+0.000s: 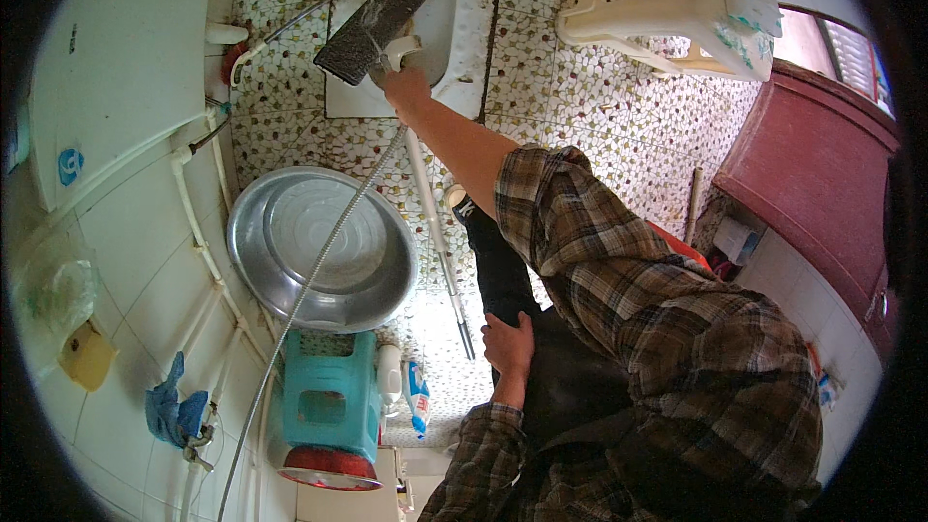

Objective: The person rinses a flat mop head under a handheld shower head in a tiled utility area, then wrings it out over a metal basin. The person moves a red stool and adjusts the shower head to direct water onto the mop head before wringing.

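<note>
My right hand (407,94) reaches out and grips a cream shower head (404,51) fed by a ribbed metal hose (319,246). Thin streaks of water fall on a dark, wet flat mop head (384,18), which lies slanted over a stained white squat toilet (475,22). A pale pole (431,210) with a metal lower section runs from under that hand across the floor. My left hand (510,344) rests on my dark-trousered knee and holds nothing that I can see, its fingers partly curled. Below the hose stands a wide metal basin (326,246).
A red-handled brush (290,25) leans near the toilet. The teal plastic stool (330,391) stands beside a white bottle (389,377) and a blue-white packet (417,395). Across the speckled floor are a cream stool (638,22) and a dark red door (812,196). Pipes (192,210) line the tiled wall.
</note>
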A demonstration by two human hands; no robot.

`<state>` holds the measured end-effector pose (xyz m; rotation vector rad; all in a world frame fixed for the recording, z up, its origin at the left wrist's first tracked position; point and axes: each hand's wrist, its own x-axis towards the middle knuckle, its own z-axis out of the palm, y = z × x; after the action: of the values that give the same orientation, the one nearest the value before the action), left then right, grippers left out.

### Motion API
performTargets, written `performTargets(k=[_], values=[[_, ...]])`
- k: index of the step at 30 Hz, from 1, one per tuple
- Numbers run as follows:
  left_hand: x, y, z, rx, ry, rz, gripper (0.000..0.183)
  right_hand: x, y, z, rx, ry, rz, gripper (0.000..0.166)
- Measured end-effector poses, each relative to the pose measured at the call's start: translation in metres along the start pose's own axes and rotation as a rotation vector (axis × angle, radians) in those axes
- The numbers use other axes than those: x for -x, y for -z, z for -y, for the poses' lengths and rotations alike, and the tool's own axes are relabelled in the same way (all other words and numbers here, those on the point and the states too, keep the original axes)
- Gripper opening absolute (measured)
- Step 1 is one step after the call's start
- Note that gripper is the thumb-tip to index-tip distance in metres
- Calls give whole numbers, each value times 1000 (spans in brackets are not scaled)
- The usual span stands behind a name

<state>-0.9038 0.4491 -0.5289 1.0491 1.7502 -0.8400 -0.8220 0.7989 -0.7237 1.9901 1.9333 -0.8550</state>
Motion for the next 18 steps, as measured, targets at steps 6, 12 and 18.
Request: performTargets(k=[6,12,18], values=[[-1,2,-4,-9,9,10,66,-21,-5,-18,160,-1,-68,19],[-1,2,-25,-28,-96,7,66,-58,-18,-99,215,-137,11,21],[1,3,0,20,22,-8,65,-24,22,-14,256,8,-14,12]])
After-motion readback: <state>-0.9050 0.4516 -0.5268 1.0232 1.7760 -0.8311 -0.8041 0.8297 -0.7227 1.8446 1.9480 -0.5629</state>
